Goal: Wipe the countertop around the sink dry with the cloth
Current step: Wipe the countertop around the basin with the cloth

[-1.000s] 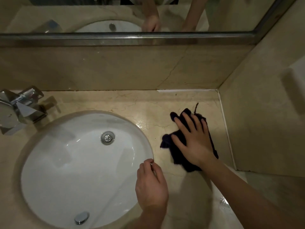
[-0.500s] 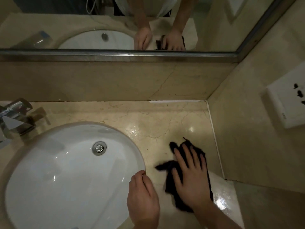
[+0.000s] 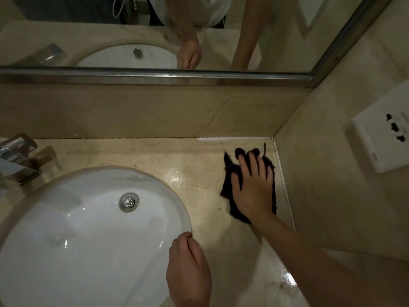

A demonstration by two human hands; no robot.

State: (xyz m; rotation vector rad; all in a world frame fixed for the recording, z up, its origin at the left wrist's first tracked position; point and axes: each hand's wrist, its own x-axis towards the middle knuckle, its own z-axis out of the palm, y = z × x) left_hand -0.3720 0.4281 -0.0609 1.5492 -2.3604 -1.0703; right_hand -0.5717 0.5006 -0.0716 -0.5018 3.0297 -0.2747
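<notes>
While the right hand [image 3: 254,185] lies flat on the dark, crumpled cloth [image 3: 230,173] with its fingers straight and spread, it presses that cloth onto the beige marble countertop [image 3: 199,173] in the right half of the frame, close to the back corner where the counter meets the side wall. The cloth's dark edges show beyond the fingertips and to the left of the palm, and its right edge lies just beside the pale sealant strip [image 3: 284,185] along the wall. The left hand [image 3: 188,269] sits at the bottom centre of the frame, its fingers loosely curled with the tips touching the right rim of the white oval sink basin [image 3: 88,229]; it holds nothing that can be seen. The two hands are well apart, with bare, glossy counter between them. A round metal drain [image 3: 129,201] sits in the basin, and a chrome faucet [image 3: 15,158] stands at the left edge of the frame. Above the counter runs a marble backsplash under a metal-framed mirror [image 3: 155,76], which reflects the basin and both forearms. A white wall socket plate [image 3: 380,138] is mounted on the side wall at the right.
</notes>
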